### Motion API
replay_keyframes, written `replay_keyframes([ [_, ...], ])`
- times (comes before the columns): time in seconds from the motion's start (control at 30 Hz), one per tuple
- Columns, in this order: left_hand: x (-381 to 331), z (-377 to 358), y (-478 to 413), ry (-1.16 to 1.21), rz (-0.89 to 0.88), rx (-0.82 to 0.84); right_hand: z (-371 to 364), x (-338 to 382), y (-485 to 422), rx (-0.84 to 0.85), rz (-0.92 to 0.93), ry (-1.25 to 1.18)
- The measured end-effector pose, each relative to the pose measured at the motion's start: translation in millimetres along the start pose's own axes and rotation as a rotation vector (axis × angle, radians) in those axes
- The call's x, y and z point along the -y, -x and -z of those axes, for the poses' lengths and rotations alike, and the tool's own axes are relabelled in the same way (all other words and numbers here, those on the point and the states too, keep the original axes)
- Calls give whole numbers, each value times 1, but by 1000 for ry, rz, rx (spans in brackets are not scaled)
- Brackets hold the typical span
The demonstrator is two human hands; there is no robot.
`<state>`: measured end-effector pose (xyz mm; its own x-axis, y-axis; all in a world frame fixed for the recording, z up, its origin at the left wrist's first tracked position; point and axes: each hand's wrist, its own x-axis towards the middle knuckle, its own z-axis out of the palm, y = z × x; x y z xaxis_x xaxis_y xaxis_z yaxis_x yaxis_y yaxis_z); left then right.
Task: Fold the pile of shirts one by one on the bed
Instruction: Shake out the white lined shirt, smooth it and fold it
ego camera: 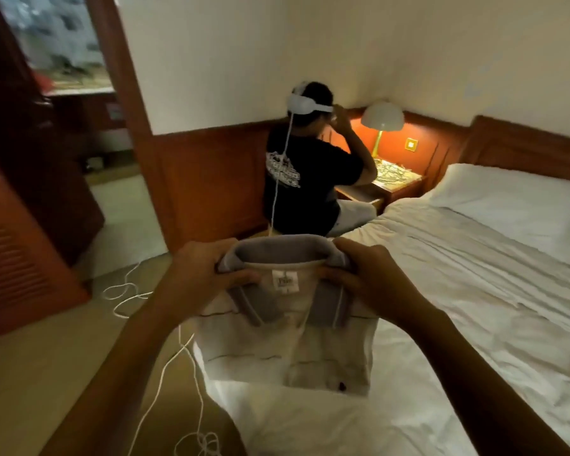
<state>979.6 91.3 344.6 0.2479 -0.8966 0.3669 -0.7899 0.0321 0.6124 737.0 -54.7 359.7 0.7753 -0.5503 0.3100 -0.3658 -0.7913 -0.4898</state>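
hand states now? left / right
Left hand: closed, gripping the shirt at its collar.
Right hand: closed, gripping the same shirt's collar on the other side.

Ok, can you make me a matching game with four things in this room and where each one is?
Things:
1. shirt
2. lamp
3. pillow
4. white cable

Places:
A. on the floor
B. at the top of the bed
C. held by the left hand and right hand
D. on the bedside table

Pairs: 1-C, 2-D, 3-B, 4-A.
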Motion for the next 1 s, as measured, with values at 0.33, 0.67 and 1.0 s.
replay_keyframes([
  [0.33, 141, 190, 160, -198, 415, -380, -196, 192, -184, 387, 440, -156],
  [0.67, 163, 278, 315, -489, 855, -752, -353, 387, -246, 636, 965, -461],
  [1.0, 242, 315, 355, -640, 1170, -993, -508, 508, -323, 896, 1270, -550],
])
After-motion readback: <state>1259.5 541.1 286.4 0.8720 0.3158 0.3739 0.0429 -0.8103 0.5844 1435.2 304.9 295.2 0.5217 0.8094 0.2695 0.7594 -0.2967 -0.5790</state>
